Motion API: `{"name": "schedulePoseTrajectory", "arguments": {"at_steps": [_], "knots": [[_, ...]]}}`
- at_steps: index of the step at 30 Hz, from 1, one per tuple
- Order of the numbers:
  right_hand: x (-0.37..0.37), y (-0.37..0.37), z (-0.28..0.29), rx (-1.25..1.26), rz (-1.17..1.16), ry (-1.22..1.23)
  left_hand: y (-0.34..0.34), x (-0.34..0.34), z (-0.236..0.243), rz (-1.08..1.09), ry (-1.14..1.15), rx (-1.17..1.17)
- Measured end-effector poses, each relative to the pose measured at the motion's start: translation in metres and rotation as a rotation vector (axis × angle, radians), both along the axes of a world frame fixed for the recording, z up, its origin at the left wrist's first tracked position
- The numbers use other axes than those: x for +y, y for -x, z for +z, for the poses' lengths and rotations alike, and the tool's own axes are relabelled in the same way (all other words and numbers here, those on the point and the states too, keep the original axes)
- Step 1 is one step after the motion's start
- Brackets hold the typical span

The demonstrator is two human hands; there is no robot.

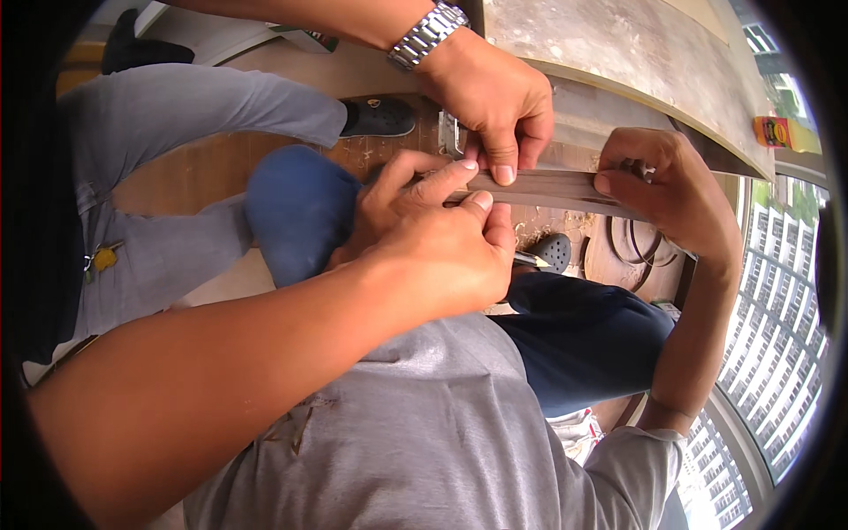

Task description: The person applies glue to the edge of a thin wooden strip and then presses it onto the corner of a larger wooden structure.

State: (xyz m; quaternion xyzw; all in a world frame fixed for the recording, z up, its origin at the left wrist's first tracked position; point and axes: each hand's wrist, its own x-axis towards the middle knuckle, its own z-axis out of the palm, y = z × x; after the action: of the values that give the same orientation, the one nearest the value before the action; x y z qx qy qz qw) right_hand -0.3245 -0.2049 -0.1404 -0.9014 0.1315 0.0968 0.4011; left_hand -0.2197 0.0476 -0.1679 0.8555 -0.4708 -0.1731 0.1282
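The right hand (685, 194) curls inward, thumb against the brown strip (558, 185).

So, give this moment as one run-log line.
Left hand: at left end of strip | right hand: pinching right part | co-worker's hands: at strip | watch: co-worker's wrist

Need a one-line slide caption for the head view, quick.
The wearer's right hand grips a brown strip while a co-worker's watch-wearing hand rests its thumb on it.
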Motion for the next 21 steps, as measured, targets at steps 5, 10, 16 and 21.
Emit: {"name": "schedulePoseTrajectory", "arguments": {"at_steps": [5,10,16,21], "knots": [[0.004,0.002,0.002,0.03,-0.007,0.024,-0.004,0.002,-0.006,0.011,0.132,-0.02],[0.003,0.003,0.001,0.058,0.014,0.043,-0.016,-0.011,0.017,0.04,-0.257,0.26],[0.011,0.01,0.001,0.026,-0.015,-0.029,-0.022,-0.002,-0.002,-0.128,0.141,0.127],[0.029,0.022,-0.003,-0.245,-0.041,0.029,-0.045,-0.024,0.012,-0.149,-0.321,0.532]]}}
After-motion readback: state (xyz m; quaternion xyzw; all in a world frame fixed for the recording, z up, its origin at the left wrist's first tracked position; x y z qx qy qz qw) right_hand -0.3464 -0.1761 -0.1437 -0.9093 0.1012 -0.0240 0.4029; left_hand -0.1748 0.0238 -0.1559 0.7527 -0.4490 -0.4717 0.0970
